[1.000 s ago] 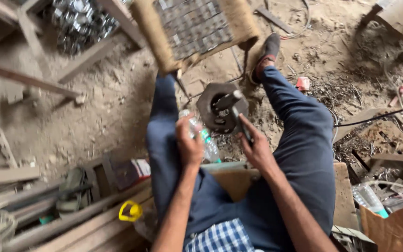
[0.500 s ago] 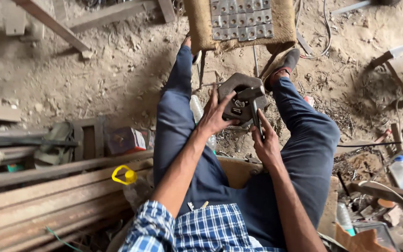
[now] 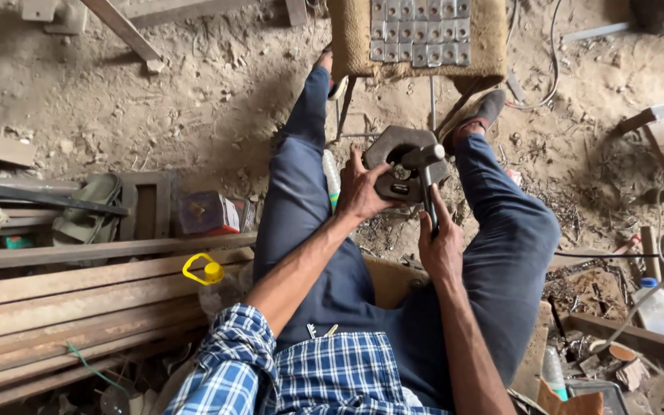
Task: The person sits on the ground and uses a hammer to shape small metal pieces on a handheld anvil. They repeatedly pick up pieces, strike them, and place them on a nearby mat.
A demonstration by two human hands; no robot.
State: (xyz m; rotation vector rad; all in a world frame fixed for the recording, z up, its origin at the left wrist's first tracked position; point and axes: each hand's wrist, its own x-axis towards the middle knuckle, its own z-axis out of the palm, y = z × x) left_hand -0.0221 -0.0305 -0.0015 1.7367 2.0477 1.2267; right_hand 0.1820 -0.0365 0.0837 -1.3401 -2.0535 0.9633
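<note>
Seated worker gripped a heavy metal tool between the knees over a dusty floor.

The left hand (image 3: 363, 192) clasped the grey metal clamp body (image 3: 401, 165), while the right hand (image 3: 439, 246) closed round its one dark lever handle (image 3: 427, 196) (two hands, one tool). To work it well, I judged the body should be braced steady while the lever turned squarely. One stool (image 3: 416, 38) stood beyond, carrying rows of small metal plates (image 3: 420, 31), too many to count surely.

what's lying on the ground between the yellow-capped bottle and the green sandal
In the head view, a small red and grey box sits between the yellow-capped bottle and the green sandal.
</note>
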